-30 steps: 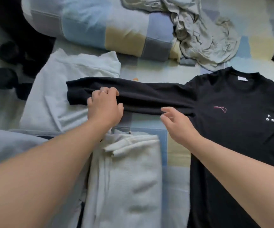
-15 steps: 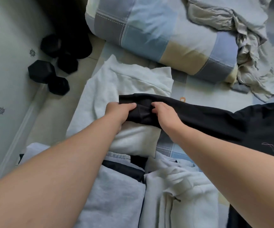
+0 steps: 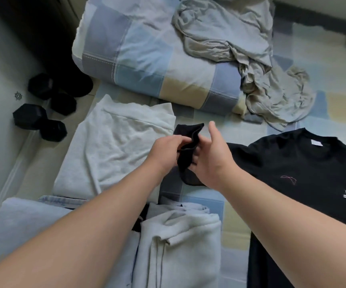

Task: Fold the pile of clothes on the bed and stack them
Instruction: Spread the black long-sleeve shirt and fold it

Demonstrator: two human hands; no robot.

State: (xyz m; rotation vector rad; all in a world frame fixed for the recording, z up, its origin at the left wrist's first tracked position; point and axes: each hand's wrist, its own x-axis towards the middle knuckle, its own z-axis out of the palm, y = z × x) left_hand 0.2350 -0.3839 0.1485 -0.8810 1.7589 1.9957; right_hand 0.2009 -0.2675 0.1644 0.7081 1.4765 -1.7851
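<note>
You're folding in the sleeve of the black shirt, spread right of the white garment; your left hand and right hand both grip it. Next, I'd lay it flat across the shirt.

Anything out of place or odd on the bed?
The crumpled grey garment lies heaped over the rolled patchwork quilt, unlike the folded white garment. The black shirt sleeve is bunched between left hand and right hand.
</note>
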